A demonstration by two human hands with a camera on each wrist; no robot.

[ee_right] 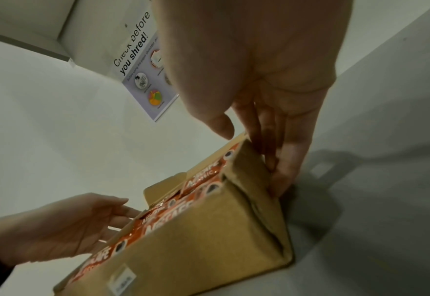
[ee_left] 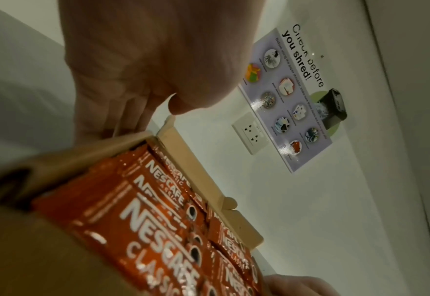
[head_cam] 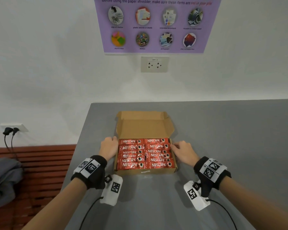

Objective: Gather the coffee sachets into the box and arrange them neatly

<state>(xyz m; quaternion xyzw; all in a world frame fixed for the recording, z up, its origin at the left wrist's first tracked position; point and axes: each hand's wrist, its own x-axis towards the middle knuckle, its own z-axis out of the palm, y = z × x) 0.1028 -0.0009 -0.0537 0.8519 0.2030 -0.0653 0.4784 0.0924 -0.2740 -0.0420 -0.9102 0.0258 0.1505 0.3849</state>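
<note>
The box (head_cam: 145, 171) sits on the grey table (head_cam: 223, 138), lid (head_cam: 145, 125) folded back toward the wall. The sachets (head_cam: 146, 154) lie inside the box in two columns of red packs, labels up, filling it to the rim.

The left hand (head_cam: 108, 147) is at the box's left wall near the far corner, fingers (ee_left: 130, 116) straight and close together against the outside of the cardboard, thumb tip at the top edge. The right hand (head_cam: 183, 152) is at the box's right wall, fingers (ee_right: 279, 160) extended down along the outside, thumb hanging over the rim; neither hand pinches a sachet.

Above the box, on the wall, hang a socket (head_cam: 154, 64) and a purple poster (head_cam: 156, 25). Left of the box, beyond the table edge, a bag (head_cam: 5, 180) lies on a slatted bench (head_cam: 40, 171).
</note>
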